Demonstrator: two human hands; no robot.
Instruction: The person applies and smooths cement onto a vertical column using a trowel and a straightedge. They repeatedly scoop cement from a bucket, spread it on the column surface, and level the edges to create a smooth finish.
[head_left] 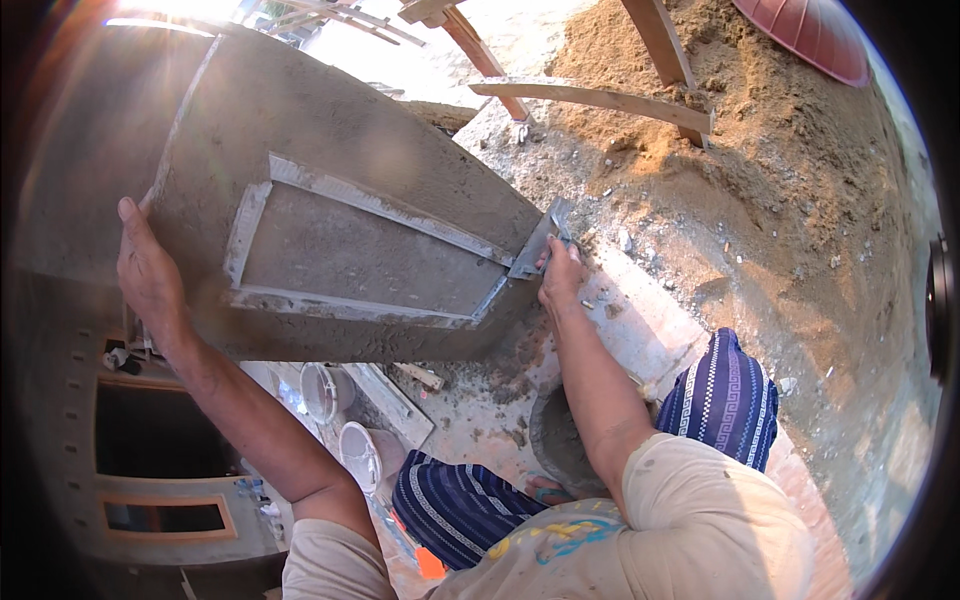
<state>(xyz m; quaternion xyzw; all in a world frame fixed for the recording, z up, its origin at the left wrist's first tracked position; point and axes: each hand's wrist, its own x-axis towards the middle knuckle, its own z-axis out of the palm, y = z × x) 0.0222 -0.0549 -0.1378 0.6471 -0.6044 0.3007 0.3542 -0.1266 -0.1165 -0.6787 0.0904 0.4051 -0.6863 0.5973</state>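
Note:
A steel plastering trowel (pixel 541 240) is in my right hand (pixel 562 274), its blade flat against the grey plastered pillar (pixel 430 150). The blade lies near the lower right corner of a pale raised frame (pixel 400 210) on the pillar's face. This frame surrounds a recessed, darker panel (pixel 370 255). My left hand (pixel 150 268) is raised at the pillar's left edge, fingers stretched out and holding nothing visible. It appears to rest against that edge, though its palm side is partly hidden. Beneath my right forearm stands a dark mortar tub (pixel 556 435), partly covered by the arm.
Two white buckets (pixel 362 455) and a board (pixel 390 402) lie below the pillar. A sand heap (pixel 790 170) fills the right side, with wooden props (pixel 600 97) standing before it. A red ribbed basin (pixel 815 40) sits at the top right. Orange-framed windows (pixel 165 516) are at lower left.

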